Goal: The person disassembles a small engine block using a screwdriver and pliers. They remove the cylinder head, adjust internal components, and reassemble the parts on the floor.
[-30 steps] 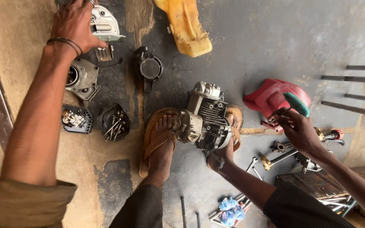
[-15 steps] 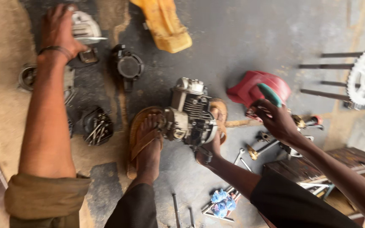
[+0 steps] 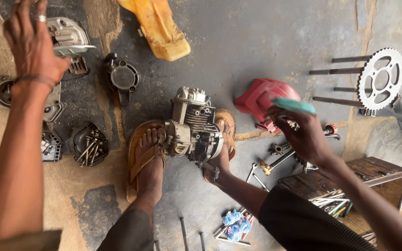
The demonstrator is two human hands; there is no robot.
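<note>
The engine (image 3: 195, 128) sits at the centre of the frame on the floor (image 3: 266, 37), wedged between the person's two sandalled feet, the left foot (image 3: 147, 160) along its left side and the right foot (image 3: 222, 148) against its right. It looks well stripped, judging from what lies around it: a metal cover (image 3: 68, 37) at the upper left, a round black part (image 3: 123, 78) just right of it, another casing (image 3: 5, 90) at the far left edge, and a black tray of bolts (image 3: 88, 145) at the lower left. So the dismantling seems largely done, while the block itself appears whole, with its cylinder in place.

The left hand (image 3: 32, 39) is at the upper left, fingers spread and open, hovering over the metal cover and holding nothing; whether it touches the cover I cannot tell. The right hand (image 3: 303, 132) is right of centre, fingers closed on a tool with a teal handle (image 3: 294, 105), held above the floor in front of a red cover (image 3: 257, 100).

Spanners (image 3: 275, 162) lie on the floor under that hand. A sprocket (image 3: 380, 79) with long studs beside it lies at the upper right, a yellow plastic part (image 3: 159, 25) at the top, and a wooden box (image 3: 350, 181) of tools at the lower right. No part is going back on yet.
</note>
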